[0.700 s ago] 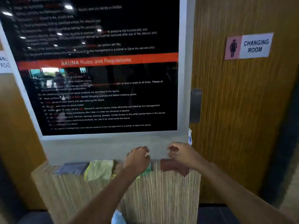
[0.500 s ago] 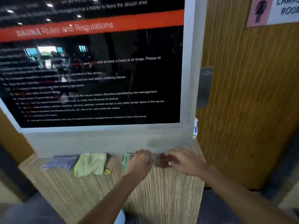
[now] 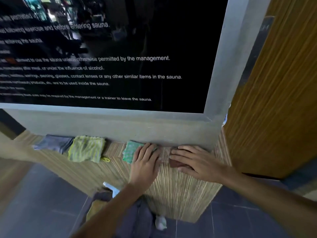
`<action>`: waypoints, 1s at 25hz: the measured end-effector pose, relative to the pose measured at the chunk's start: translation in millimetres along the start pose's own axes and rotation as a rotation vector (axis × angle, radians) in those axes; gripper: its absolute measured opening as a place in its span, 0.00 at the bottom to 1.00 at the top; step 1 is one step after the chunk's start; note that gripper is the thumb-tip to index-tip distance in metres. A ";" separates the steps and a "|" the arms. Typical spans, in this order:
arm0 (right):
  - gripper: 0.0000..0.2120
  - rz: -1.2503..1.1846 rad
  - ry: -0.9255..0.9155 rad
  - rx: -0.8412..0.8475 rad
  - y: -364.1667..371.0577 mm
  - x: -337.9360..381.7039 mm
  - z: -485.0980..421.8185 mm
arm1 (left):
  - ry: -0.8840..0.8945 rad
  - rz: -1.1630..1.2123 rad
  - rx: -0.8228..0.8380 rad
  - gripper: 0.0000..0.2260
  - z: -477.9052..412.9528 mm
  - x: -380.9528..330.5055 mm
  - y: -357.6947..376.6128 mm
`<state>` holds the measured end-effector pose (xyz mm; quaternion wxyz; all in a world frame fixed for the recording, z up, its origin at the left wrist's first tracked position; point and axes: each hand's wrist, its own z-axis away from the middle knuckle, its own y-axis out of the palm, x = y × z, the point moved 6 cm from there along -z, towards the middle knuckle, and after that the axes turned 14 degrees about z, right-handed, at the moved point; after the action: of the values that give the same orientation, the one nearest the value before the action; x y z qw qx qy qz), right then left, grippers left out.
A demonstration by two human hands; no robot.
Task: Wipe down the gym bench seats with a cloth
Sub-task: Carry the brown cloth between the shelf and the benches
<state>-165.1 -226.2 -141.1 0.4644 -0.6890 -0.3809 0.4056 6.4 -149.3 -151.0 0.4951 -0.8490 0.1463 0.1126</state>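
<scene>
Several folded cloths lie in a row on a striped wooden ledge (image 3: 180, 189) under a black sauna rules sign. A grey cloth (image 3: 54, 143) is at the far left, a yellow-green one (image 3: 85, 149) beside it. My left hand (image 3: 145, 162) lies flat with spread fingers on the right part of a green cloth (image 3: 131, 151). My right hand (image 3: 192, 160) lies flat over a dark reddish-brown cloth (image 3: 175, 163), which is mostly hidden under the palm. Neither hand has its fingers closed around a cloth. No bench is in view.
The framed sign (image 3: 221, 74) stands directly behind the ledge. A wooden door (image 3: 277, 93) is at the right. A small yellow item (image 3: 105, 159) lies by the yellow-green cloth. A spray bottle top (image 3: 111, 187) shows below the ledge. Dark floor tiles (image 3: 42, 203) lie underneath.
The view has tilted down and closer to the ledge. Both hands went from pinching at the cloths to lying flat on them, the left on the green, the right on the reddish-brown.
</scene>
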 end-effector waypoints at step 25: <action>0.14 -0.785 1.149 -0.358 -32.8 41.1 116.4 | 0.146 0.258 0.055 0.14 12.2 -72.9 15.6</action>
<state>-260.5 -141.5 -146.3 0.5829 -0.6714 -0.3566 -0.2868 -67.8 -136.0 -145.0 0.4877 -0.8152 0.2927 0.1089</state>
